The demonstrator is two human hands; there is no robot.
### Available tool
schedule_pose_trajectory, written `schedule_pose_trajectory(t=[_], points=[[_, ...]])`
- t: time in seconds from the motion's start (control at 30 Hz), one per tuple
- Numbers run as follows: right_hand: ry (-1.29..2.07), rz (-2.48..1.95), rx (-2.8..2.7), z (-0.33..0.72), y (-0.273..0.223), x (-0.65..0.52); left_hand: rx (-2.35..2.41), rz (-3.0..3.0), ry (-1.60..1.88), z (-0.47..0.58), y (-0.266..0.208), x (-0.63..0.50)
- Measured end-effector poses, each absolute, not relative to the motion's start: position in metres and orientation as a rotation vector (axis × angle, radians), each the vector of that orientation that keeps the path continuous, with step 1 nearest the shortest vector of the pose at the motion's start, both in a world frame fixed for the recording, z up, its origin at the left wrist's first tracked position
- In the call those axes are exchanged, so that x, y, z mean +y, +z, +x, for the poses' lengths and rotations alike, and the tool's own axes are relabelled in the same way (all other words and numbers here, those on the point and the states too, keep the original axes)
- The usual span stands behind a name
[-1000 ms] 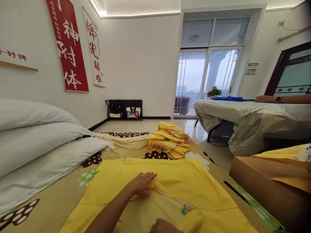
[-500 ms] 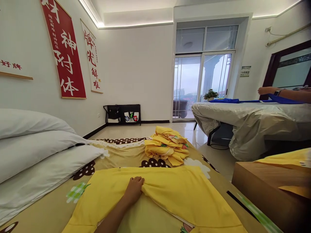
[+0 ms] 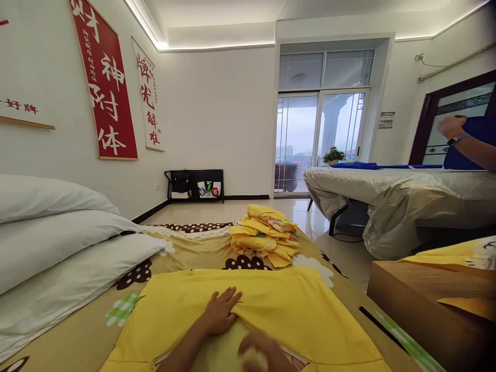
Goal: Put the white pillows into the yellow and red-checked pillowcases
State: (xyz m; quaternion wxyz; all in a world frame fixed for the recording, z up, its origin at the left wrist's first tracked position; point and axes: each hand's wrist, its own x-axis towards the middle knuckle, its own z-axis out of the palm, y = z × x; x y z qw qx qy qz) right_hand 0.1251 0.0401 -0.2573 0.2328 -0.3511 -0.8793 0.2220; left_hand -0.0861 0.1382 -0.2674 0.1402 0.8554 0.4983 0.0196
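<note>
A yellow cloth piece [image 3: 287, 299] lies spread over the patterned bedspread [image 3: 189, 248] in front of me. Its near side gapes open, and a paler layer shows within. My left hand [image 3: 222, 311] presses flat on the cloth beside the top of that gap, fingers spread. Low in the view, my right hand [image 3: 260, 352] hovers over the paler layer, smeared by motion; whether it grips anything is unclear. Beyond the spread cloth sits a heaped stack of folded yellow cloths [image 3: 267, 232] with printed patches.
White pillows [image 3: 77, 232] are piled at the left. A wooden box [image 3: 403, 294] with more yellow cloth [image 3: 461, 253] stands at the right. Behind it is a plastic-covered table [image 3: 403, 191] with blue cloth [image 3: 354, 166]; another person's hand [image 3: 451, 125] is above it.
My right hand has come into view at the bottom. My left hand has flattened, its fingers spreading, and shifted slightly right. The other person's hand has risen, with blue cloth lifted beside it.
</note>
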Motion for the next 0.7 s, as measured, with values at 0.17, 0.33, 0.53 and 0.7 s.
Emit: schedule_pose_trajectory(t=[0.17,0.33,0.53,0.7], points=[[0.397,-1.857,-2.253,0.161,-0.274,0.080,1.427,2.439,0.049,-0.115,-0.262,0.123],[0.359,-1.909,-2.303,0.161,-0.286,0.079,1.459,2.302,0.069,-0.165,-0.263,0.108],[0.482,-1.804,-2.361,0.222,-0.297,0.058,1.956,2.138,0.117,-0.288,-0.276,0.052],[0.046,-1.856,-2.145,0.312,-0.361,0.024,2.325,2.034,0.259,-0.371,-0.316,-0.018]])
